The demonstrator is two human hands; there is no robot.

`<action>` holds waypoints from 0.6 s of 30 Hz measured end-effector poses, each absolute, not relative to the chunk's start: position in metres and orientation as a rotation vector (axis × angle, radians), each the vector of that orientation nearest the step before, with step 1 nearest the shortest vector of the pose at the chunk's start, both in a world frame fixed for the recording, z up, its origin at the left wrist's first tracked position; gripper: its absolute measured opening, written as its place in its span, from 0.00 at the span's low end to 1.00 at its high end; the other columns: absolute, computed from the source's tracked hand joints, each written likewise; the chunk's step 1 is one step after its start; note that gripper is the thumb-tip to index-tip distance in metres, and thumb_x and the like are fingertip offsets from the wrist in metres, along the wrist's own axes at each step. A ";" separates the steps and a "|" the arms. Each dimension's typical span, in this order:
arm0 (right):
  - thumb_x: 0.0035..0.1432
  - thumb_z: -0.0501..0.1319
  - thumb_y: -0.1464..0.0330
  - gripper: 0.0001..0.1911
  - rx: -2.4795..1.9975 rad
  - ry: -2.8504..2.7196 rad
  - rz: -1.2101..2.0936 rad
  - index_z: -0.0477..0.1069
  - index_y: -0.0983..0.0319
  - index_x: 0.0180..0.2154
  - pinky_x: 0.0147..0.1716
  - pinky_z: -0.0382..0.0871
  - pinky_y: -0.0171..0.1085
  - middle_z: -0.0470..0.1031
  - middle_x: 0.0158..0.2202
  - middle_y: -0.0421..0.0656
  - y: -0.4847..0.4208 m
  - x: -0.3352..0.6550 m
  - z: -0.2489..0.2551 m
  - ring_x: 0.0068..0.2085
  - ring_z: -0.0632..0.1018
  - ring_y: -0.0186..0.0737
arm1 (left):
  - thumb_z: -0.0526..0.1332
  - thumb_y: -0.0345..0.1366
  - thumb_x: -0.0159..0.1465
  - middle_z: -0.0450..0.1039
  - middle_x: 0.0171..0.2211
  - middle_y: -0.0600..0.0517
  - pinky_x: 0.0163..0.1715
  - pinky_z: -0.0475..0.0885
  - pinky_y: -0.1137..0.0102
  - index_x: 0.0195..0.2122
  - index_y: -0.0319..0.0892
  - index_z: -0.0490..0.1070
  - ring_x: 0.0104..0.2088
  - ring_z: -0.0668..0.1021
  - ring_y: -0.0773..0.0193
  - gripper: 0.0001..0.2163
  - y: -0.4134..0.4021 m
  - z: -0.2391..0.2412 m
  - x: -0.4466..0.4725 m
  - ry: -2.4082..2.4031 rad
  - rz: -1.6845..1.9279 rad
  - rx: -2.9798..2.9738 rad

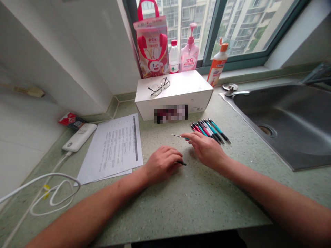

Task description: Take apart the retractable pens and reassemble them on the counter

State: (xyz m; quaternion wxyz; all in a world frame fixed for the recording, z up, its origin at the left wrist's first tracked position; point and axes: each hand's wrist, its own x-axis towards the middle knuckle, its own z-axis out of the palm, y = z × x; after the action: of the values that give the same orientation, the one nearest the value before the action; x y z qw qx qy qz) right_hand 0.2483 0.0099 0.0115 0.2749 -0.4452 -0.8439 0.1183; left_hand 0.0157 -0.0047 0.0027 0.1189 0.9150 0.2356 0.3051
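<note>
My left hand (163, 162) rests low over the counter, fingers curled round a short dark pen part (182, 163) whose end sticks out at the right. My right hand (205, 146) is beside it, fingers pinched on a slim pen piece (177, 135) with a silvery tip pointing left and some teal near the fingers. How much of each piece lies inside the hands is hidden. Just behind my right hand lies a row of several click pens (208, 129) in teal, pink, white and black, side by side.
Behind is a white box (178, 84) with eyeglasses (159, 88) on top. Printed sheets (113, 148), a white power bank (80, 137) and a looped cable (55, 198) lie left. A steel sink (284, 113) is right; bottles (189, 55) and a gift bag (152, 51) stand by the window.
</note>
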 end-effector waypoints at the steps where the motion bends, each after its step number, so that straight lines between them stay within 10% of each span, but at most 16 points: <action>1: 0.67 0.48 0.76 0.22 -1.200 -2.261 0.311 0.69 0.60 0.58 0.38 0.72 0.39 0.77 0.46 0.48 0.010 0.248 0.012 0.38 0.79 0.40 | 0.59 0.33 0.70 0.80 0.39 0.48 0.45 0.75 0.63 0.43 0.43 0.72 0.41 0.81 0.60 0.04 -0.003 0.001 0.014 0.812 1.011 2.575; 18: 0.61 0.49 0.80 0.27 -1.208 -2.385 0.227 0.70 0.59 0.58 0.36 0.72 0.40 0.77 0.49 0.48 0.010 0.248 0.012 0.40 0.80 0.42 | 0.61 0.32 0.69 0.77 0.38 0.51 0.43 0.75 0.64 0.45 0.44 0.73 0.40 0.79 0.62 0.05 0.006 -0.004 0.006 1.271 1.323 2.152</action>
State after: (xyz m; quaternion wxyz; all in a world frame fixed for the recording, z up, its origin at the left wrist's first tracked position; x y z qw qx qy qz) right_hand 0.2483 0.0097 0.0117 0.2272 -0.4384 -0.8657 0.0824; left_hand 0.0065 0.0057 -0.0041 0.1562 0.7518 0.4438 0.4620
